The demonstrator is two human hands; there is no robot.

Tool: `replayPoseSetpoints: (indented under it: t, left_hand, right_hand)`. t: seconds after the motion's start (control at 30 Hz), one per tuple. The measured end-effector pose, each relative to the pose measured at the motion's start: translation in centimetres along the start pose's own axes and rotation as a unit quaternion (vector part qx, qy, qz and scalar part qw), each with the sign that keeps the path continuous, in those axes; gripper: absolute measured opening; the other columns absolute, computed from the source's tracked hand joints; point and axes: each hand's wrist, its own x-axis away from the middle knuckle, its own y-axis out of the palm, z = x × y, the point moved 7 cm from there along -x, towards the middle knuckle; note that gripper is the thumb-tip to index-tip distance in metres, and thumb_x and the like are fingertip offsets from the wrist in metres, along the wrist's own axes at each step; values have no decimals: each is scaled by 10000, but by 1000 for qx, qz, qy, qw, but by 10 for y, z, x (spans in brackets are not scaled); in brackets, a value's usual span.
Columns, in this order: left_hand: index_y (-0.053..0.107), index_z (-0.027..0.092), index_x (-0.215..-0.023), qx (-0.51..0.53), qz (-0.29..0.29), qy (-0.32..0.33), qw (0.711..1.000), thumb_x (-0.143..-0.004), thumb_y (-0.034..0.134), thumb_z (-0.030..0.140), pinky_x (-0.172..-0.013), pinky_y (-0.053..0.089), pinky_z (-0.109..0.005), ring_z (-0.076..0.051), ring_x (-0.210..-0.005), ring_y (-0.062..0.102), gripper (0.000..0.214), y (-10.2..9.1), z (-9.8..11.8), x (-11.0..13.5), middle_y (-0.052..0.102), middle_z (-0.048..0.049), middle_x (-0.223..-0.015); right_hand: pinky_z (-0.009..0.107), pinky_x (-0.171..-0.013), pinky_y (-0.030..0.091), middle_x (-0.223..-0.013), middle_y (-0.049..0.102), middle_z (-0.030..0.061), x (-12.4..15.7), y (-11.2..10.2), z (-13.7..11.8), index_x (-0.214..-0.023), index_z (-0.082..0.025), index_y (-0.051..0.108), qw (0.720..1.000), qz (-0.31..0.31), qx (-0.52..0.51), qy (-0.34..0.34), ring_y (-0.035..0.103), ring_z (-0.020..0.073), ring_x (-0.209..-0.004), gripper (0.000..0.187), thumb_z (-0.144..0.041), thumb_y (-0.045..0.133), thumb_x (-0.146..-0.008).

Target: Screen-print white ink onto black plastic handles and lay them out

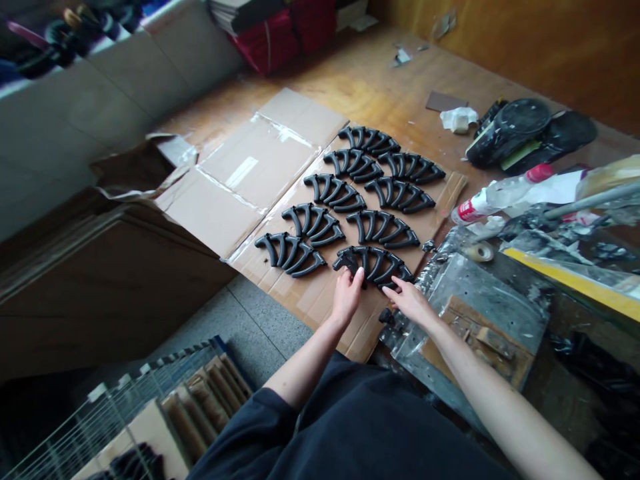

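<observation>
Black curved handle-shaped pieces lie in several fanned rows on a flattened cardboard sheet [280, 283]. My left hand [347, 293] is closed on a black curved piece [350, 260] at the left end of the nearest right-hand row [376, 263]. Its thumb points up against the piece, and the other fingers are partly hidden. At the right end of that same row is my right hand [407, 300], its thumb and fingers apart and nothing visible between them. Whether its fingertips touch the last piece I cannot tell.
To the right stands a paint-stained metal plate [500, 287] with a tape roll [481, 251] and a plastic bottle [515, 190]. Black dirty containers [525, 127] sit behind. A wire rack [115, 407] is at lower left, a red bag [280, 40] at the back.
</observation>
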Motion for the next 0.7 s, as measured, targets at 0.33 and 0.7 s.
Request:
replayPoseSetpoints:
  t: [0.33, 0.7]
  left_hand:
    - [615, 167, -907, -213, -22, -78, 974, -926, 315, 550, -749, 425, -341, -277, -829, 647, 487, -34, -7, -12, 699, -147, -849]
    - [627, 73, -993, -371, 38, -73, 925, -919, 339, 549, -766, 464, -384, -328, -861, 681, 561, -36, -5, -24, 697, -271, -918]
  right_hand:
    - [275, -801, 481, -1052, 649, 79, -23, -18, -80, -1236, -258, 613, 982, 45, 110, -149, 631, 190, -945, 334, -306, 425, -964]
    - [291, -773, 474, -965, 701, 42, -63, -8, -74, -1024, -244, 697, 993, 71, 38, -86, 643, 194, -876, 212, -311, 547, -890]
